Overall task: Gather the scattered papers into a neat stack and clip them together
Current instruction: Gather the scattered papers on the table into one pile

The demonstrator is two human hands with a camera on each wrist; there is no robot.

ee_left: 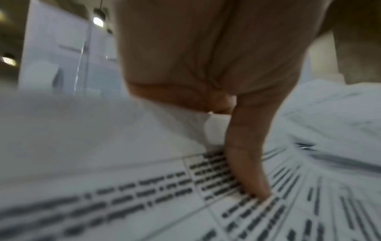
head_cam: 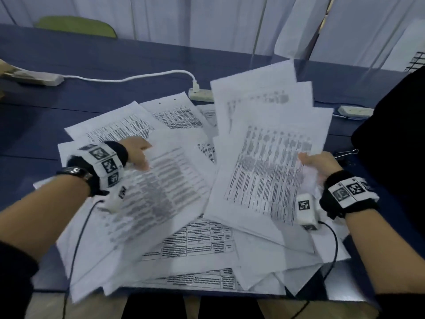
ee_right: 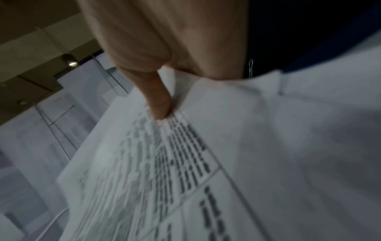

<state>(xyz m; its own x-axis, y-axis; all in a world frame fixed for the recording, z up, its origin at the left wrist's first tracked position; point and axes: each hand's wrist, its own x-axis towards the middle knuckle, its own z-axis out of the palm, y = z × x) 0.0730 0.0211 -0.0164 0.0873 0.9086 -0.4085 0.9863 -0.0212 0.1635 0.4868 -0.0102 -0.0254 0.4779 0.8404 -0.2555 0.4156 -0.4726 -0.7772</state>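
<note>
Papers lie scattered in overlapping layers across the desk middle, reaching over its near edge. Left hand w/ fingers closed on a printed sheet, thumb on top, sheet blurred and lifted off the pile. White power strip w/ cable sits toward the far edge. Right hand grips a fanned bundle of sheets, thumb pressed on the top page, bundle tilted up. Binder clip lies near the desk's right edge, just beside that hand.

Dim, bluish light; ceiling lamp glows; wrist views motion-blurred; wide-angle bending at edges.
</note>
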